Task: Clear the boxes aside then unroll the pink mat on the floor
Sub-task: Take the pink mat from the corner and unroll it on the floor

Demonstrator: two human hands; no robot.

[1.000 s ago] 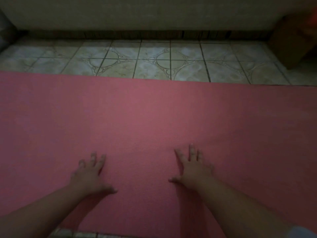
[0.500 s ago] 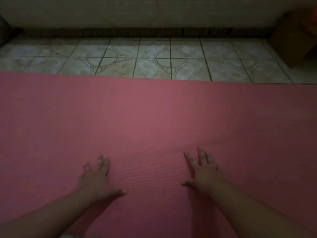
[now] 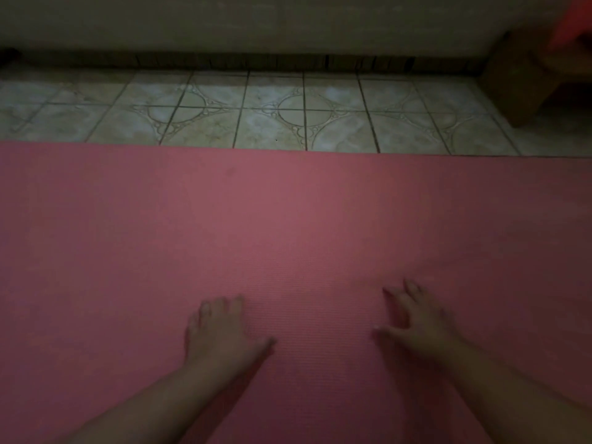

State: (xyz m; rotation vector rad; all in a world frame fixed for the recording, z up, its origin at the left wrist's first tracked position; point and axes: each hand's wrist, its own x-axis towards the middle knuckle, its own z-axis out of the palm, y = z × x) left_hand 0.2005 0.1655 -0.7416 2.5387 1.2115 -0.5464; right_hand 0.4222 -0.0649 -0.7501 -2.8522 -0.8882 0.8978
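The pink mat [image 3: 288,219] lies flat and unrolled on the floor, spanning the whole width of the head view. My left hand [image 3: 221,331] rests palm down on it near the bottom centre, fingers apart and holding nothing. My right hand [image 3: 416,318] lies palm down a little to the right, fingers spread, also holding nothing. A brown cardboard box [image 3: 525,75] stands against the wall at the far right, off the mat.
A strip of patterned tiled floor [image 3: 272,113] runs between the mat's far edge and the wall [image 3: 256,20]. Something red [image 3: 573,20] shows in the top right corner above the box. The room is dim.
Both hands have slid to the right across the mat, staying flat on it. The view has shifted slightly with them.
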